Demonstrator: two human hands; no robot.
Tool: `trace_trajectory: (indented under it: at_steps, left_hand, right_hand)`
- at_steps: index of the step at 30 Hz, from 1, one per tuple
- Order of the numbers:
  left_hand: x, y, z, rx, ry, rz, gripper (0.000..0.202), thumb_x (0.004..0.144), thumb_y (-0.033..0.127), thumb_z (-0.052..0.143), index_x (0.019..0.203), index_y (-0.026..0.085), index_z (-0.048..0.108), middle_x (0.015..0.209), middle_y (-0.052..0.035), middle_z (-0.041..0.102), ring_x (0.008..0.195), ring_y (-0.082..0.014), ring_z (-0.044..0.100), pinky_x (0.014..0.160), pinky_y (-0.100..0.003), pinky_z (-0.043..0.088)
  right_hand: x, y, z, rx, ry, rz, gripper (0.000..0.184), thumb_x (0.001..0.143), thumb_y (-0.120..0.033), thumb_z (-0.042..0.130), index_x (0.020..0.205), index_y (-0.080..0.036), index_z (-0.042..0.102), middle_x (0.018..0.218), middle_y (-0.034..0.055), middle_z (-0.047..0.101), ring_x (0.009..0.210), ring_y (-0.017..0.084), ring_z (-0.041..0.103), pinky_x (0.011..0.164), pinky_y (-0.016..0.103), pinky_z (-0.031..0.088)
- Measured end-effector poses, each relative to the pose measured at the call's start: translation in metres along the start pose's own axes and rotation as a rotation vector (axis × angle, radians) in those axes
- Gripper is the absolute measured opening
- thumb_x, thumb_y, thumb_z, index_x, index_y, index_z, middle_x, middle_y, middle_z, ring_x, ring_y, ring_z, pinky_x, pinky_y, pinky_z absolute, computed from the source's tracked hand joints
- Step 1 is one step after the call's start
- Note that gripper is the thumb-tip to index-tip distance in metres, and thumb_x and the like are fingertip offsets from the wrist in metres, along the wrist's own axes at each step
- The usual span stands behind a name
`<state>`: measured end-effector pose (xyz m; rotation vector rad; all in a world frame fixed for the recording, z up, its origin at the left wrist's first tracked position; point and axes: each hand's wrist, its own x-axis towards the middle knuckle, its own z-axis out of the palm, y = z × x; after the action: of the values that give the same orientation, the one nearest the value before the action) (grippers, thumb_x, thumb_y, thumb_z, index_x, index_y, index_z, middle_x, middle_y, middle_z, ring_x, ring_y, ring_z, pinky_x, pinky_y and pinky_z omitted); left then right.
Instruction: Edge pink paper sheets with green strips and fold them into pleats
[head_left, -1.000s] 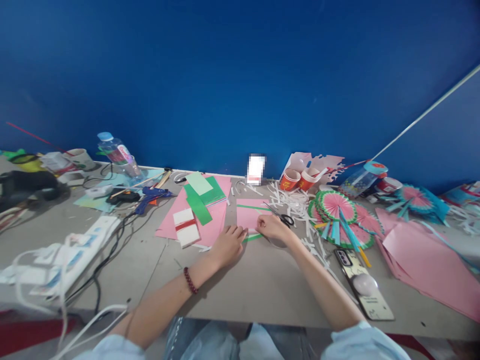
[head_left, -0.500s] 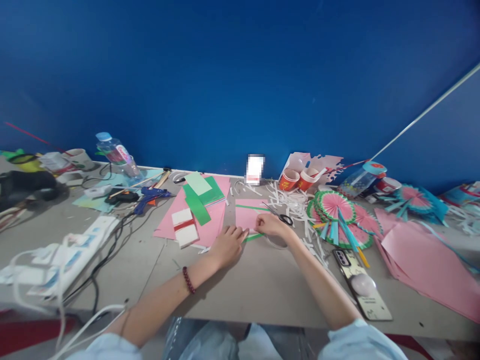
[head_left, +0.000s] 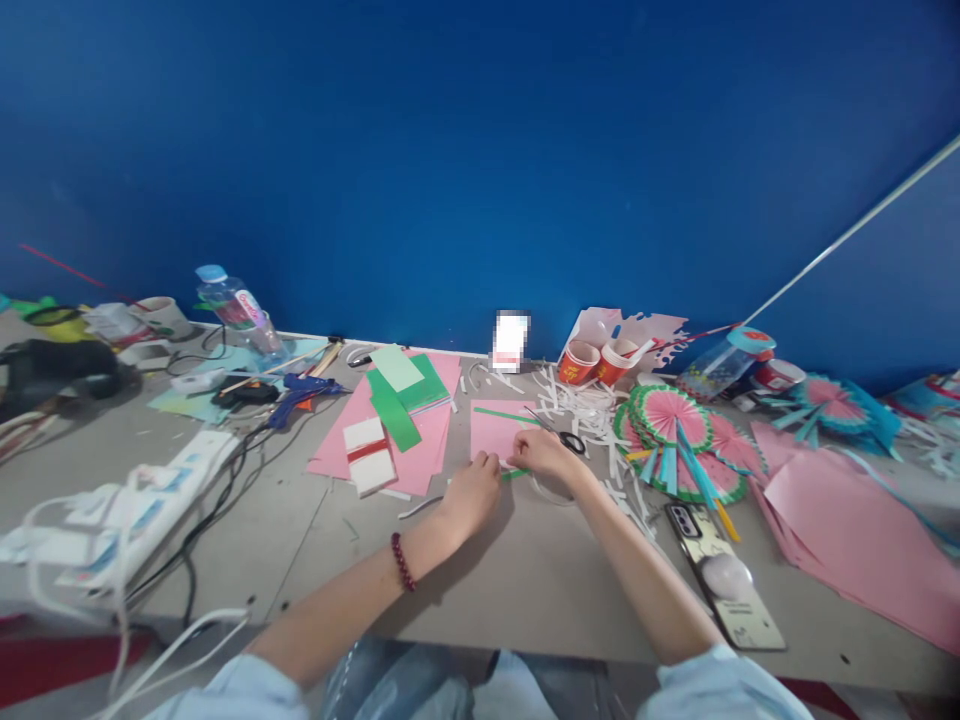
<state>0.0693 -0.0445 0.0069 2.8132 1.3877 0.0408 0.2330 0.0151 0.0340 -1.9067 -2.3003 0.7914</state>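
A small pink paper sheet (head_left: 491,428) lies on the table before me, with a green strip (head_left: 504,413) along its far edge and another green strip (head_left: 516,474) along its near edge. My left hand (head_left: 472,492) is at the near left corner, its fingers bent together on the paper. Resting on the sheet, my right hand (head_left: 541,453) is closed in a pinch; what its fingertips hold is hidden. Scissors (head_left: 571,442) lie just beyond my right wrist. Under that wrist a pale strip curls on the table.
Left of the sheet are larger pink papers (head_left: 341,432), green cards (head_left: 424,382) and a banded white stack (head_left: 370,457). Farther left lie a blue glue gun (head_left: 304,398) and a power strip (head_left: 161,510). White paper scraps (head_left: 592,405), pleated fans (head_left: 671,420) and a phone (head_left: 739,590) occupy the right.
My left hand has drawn nearer to me and slightly right, its fingers now more bunched at the near edge. The right hand has stayed almost in place.
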Motion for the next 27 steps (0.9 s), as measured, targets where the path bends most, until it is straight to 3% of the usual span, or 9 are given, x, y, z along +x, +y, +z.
trace_trajectory:
  at_steps: [5,9,16,27]
  left_hand:
    - [-0.006,0.005,0.007,-0.025,0.115,-0.029,0.036,0.087,0.017,0.045,0.121,0.011,0.052,0.103,-0.0111,0.056,0.097,-0.0244,0.051,0.077,-0.037,0.047]
    - [-0.007,0.007,0.006,-0.029,0.141,-0.042,0.035,0.086,0.019,0.046,0.119,0.01,0.054,0.101,-0.0116,0.056,0.097,-0.0249,0.051,0.078,-0.038,0.047]
    - [-0.007,0.009,0.003,-0.073,0.184,-0.085,0.038,0.085,0.022,0.047,0.121,0.01,0.052,0.102,-0.012,0.055,0.099,-0.0268,0.05,0.076,-0.038,0.047]
    - [-0.008,0.006,0.005,-0.029,0.221,-0.139,0.041,0.087,0.026,0.048,0.125,0.011,0.049,0.107,-0.0136,0.056,0.101,-0.0279,0.05,0.082,-0.041,0.044]
  right_hand:
    - [-0.005,-0.003,-0.005,0.008,-0.034,-0.014,0.009,0.074,-0.028,0.065,0.074,-0.019,0.066,0.076,0.0,0.068,0.073,0.014,0.06,0.069,0.024,0.035]
    - [-0.009,0.002,-0.005,0.056,-0.053,-0.065,0.006,0.073,-0.021,0.065,0.078,-0.019,0.066,0.076,-0.0003,0.069,0.075,0.014,0.062,0.07,0.022,0.038]
    - [-0.005,0.015,-0.002,0.061,-0.042,-0.176,0.017,0.072,-0.012,0.058,0.083,-0.02,0.068,0.083,0.0012,0.072,0.08,0.015,0.064,0.073,0.022,0.042]
    - [0.014,0.005,-0.008,-0.059,-0.036,-0.213,0.017,0.071,-0.013,0.055,0.078,-0.019,0.069,0.086,0.0024,0.07,0.081,0.016,0.062,0.072,0.023,0.038]
